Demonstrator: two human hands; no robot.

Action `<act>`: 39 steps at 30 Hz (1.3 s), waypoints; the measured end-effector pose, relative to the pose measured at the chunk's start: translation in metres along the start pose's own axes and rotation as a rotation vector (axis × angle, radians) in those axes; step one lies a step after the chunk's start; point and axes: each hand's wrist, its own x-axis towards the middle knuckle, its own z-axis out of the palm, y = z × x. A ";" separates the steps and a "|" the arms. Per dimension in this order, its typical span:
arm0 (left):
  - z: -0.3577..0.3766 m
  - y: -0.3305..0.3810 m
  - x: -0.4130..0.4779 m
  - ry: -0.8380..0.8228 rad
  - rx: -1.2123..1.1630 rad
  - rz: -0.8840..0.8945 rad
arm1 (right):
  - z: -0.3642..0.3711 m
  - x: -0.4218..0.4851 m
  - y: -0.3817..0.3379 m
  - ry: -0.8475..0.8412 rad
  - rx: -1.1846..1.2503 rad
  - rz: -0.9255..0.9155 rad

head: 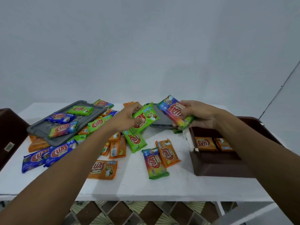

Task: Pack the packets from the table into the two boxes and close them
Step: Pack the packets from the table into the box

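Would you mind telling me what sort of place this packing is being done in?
Probably a plain indoor room, perhaps a home: a bare pale wall, a white tabletop, and patterned brown floor tiles below.

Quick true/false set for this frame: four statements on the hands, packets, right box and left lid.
1. The left hand grips a green packet. True.
2. The right hand is empty. False: it holds a multicolour packet.
3. The brown box on the right has orange packets inside. True.
4. The grey lid on the left is bare. False: three packets lie on it.
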 end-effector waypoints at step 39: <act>0.240 0.115 0.104 -0.807 0.790 -0.009 | -0.207 -0.045 0.113 -0.427 -1.431 0.153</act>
